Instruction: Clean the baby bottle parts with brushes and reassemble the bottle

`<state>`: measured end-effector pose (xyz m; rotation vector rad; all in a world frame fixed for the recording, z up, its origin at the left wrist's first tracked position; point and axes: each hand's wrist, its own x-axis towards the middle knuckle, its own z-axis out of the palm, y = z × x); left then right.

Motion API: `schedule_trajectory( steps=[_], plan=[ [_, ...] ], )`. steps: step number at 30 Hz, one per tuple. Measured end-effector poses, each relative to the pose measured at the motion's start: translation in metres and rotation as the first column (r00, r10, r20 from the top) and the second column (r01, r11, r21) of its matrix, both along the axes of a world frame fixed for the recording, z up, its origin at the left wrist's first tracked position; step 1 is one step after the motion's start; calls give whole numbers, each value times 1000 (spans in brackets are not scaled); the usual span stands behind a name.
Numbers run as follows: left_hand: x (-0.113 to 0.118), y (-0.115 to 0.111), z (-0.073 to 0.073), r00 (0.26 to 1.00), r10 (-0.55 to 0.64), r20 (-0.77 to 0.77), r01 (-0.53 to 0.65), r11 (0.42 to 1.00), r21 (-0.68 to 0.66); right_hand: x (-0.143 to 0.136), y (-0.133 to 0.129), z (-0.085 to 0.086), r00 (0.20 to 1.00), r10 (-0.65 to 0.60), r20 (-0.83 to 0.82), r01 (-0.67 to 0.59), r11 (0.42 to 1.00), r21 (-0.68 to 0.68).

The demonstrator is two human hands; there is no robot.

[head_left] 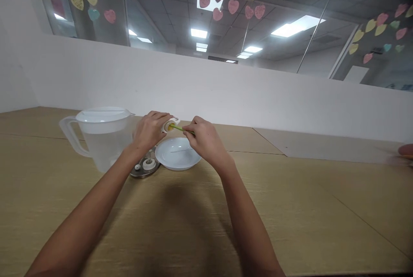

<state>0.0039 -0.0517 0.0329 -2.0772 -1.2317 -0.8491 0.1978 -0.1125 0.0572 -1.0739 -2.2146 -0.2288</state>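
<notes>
My left hand is wrapped round a small white container, tilted so that its mouth faces right, with something yellow showing inside. Pinched in my right hand is a thin green stick; its far end reaches the container's mouth. Both hands are above a shallow white bowl on the table. Left of the bowl lies a round metal tray, which holds a white ring-shaped piece and a small white piece. My left forearm crosses in front of part of the tray's surroundings.
A large translucent lidded pitcher stands on the wooden table at the left, close to my left forearm. A white wall runs behind the table, below windows with heart-shaped notes. Something blurred shows at the far right edge.
</notes>
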Motion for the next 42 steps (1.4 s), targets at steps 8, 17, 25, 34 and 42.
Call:
schedule_trajectory(
  steps=[8,17,25,34,42],
  plan=[
    [-3,7,-4,1000,-20,-6,20,999,-34,0,5,0,1000,13,27,-13,1000,-14],
    [-8,18,-14,999,35,-30,-38,995,-93,24,4,6,995,60,-78,-63,997,-33],
    [-22,36,-29,990,84,-112,-97,989,-115,76,-21,22,934,-47,-354,63,997,33],
    [-10,37,-41,947,-117,-299,77,987,-141,93,-12,17,881,-165,-444,213,975,60],
    [-1,25,-30,963,-147,-227,134,988,-72,96,-5,16,882,-228,-412,295,950,106]
  ],
)
